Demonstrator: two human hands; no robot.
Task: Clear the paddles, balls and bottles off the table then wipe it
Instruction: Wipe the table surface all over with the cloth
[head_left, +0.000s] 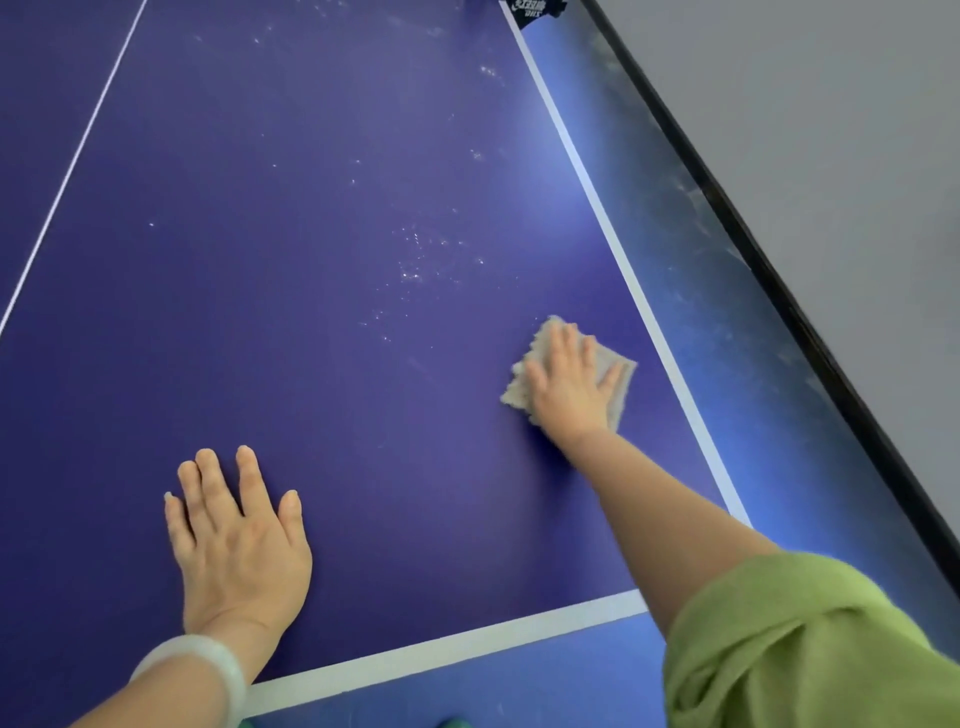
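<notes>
Cloth (515, 389), beige and nubby, flat on purple table-tennis table (311, 208) near the right white sideline (631, 270), pressed under right hand (569, 384), fingers spread straight, gripping nothing. Left hand (236, 535), white bangle (197, 652) at wrist, rests open, palm down, on the bare surface. Black net clamp (535, 10) at top edge carries white print, cut off, unreadable.

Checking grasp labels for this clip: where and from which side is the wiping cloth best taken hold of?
Probably pinch the cloth at its fluffy left edge, coming down from the left. It lies flat under the right hand, and that edge sticks out past the fingers.
</notes>
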